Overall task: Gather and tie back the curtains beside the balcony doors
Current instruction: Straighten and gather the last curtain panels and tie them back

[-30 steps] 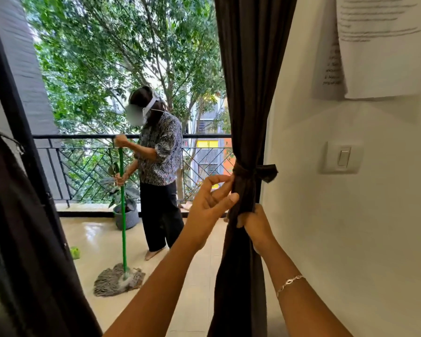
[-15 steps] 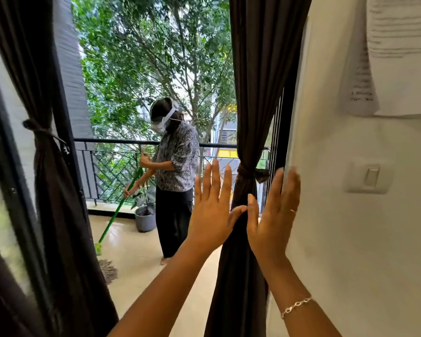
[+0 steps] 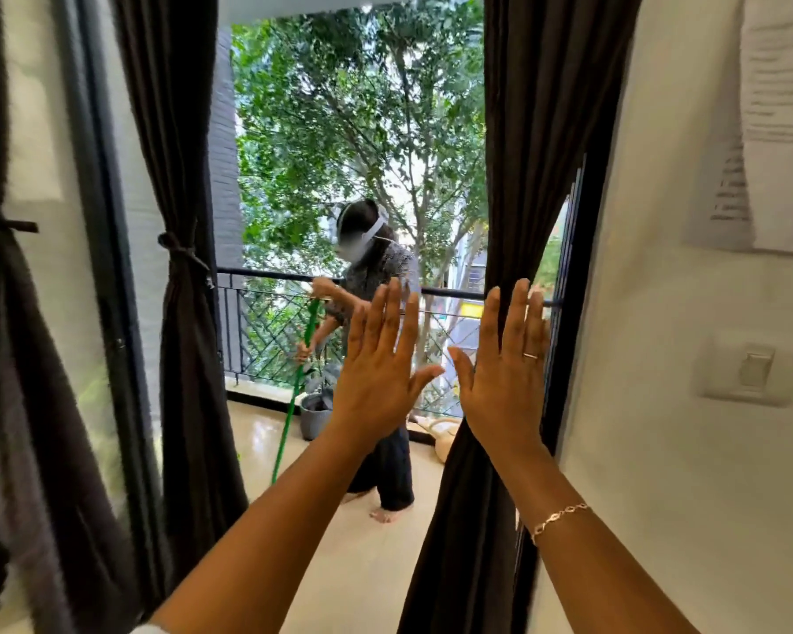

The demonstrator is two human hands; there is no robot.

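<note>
The open space between the tied left curtain (image 3: 188, 359) and the right curtain (image 3: 518, 153) gives the widest room. The left hand (image 3: 381, 363) is raised flat in it, a narrow gap from the right hand (image 3: 507, 372), which is up before the right curtain's folds. Just right, the door frame (image 3: 568, 290) and wall (image 3: 651, 473) close that side, a light switch (image 3: 756, 370) standing proud. Farther out, a person (image 3: 392, 473), a mop handle (image 3: 294, 404), a plant pot (image 3: 314, 411) and the railing (image 3: 266, 277) stand in the way.

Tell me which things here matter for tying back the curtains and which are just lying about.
Job: dark brown fabric curtain on the right; tied dark brown curtain left of the doorway; left hand; right hand.
Lying about: green-handled mop; grey plant pot; white wall switch; white paper sheets.
</note>
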